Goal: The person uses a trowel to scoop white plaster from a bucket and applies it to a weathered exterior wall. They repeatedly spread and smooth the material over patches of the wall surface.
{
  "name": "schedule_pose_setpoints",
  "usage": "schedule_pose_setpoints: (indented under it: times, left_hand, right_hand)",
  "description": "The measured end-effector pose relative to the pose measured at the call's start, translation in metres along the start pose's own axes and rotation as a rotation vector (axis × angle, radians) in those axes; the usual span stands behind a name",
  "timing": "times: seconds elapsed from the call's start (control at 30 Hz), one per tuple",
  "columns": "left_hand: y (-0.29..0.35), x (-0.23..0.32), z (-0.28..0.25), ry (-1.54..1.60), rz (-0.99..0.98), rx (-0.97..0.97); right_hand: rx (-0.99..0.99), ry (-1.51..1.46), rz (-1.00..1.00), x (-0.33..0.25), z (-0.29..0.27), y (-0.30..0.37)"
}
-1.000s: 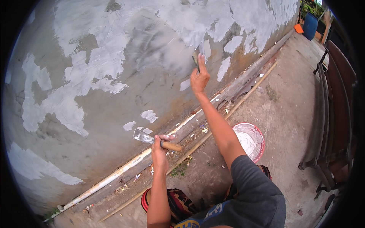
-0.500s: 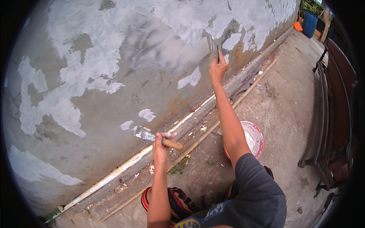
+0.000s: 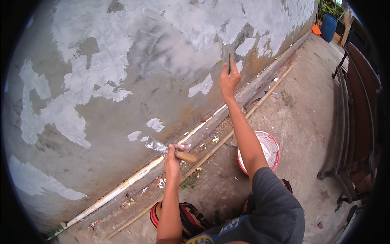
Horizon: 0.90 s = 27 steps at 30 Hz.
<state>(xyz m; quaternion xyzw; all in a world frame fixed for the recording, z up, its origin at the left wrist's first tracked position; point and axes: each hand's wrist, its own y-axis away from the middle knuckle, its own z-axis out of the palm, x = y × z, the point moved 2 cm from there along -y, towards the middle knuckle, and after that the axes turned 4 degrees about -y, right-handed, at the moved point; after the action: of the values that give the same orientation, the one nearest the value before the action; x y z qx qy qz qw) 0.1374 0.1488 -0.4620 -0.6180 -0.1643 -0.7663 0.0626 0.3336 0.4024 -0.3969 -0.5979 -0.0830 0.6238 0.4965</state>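
Observation:
My left hand (image 3: 172,164) is closed round a putty knife (image 3: 156,144) with a wooden handle; its pale-smeared metal blade points left, near the foot of the wall. Farther out, my right hand (image 3: 230,83) grips a flat scraper (image 3: 229,64) seen nearly edge-on, its blade at the wall. The grey wall (image 3: 134,105) carries uneven patches of whitish filler, with a smooth, lighter smear left of the scraper. Whether the scraper's whole edge touches the wall is hard to tell. White filler shows on the left fingers.
Below my right forearm stands a red-rimmed bucket (image 3: 278,156) of white paste. A white pipe (image 3: 122,183) and a bamboo pole (image 3: 221,142) run along the wall's foot, among scraps. On the right is a dark bench (image 3: 357,122); a blue barrel (image 3: 328,27) stands far off.
My right hand and the scraper have shifted slightly left and nearer to me along the wall. My left hand keeps the putty knife in almost the same place.

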Motion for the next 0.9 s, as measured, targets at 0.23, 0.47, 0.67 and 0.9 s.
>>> schedule_pose_setpoints:
  times: [0.23, 0.47, 0.67, 0.9]
  left_hand:
    - [-0.007, 0.001, 0.003, -0.039, 0.001, 0.014]
    - [-0.005, -0.001, -0.01, -0.049, -0.007, 0.022]
    - [-0.007, -0.006, -0.005, -0.048, -0.016, 0.01]
    - [-0.012, -0.005, -0.004, -0.064, -0.014, 0.018]
  right_hand:
    - [0.026, 0.108, -0.18, 0.036, 0.037, -0.035]
    - [-0.297, -0.05, -0.114, -0.001, 0.02, 0.043]
    - [0.043, 0.047, 0.026, 0.056, -0.012, -0.06]
    - [-0.028, 0.267, -0.068, 0.014, 0.04, -0.052]
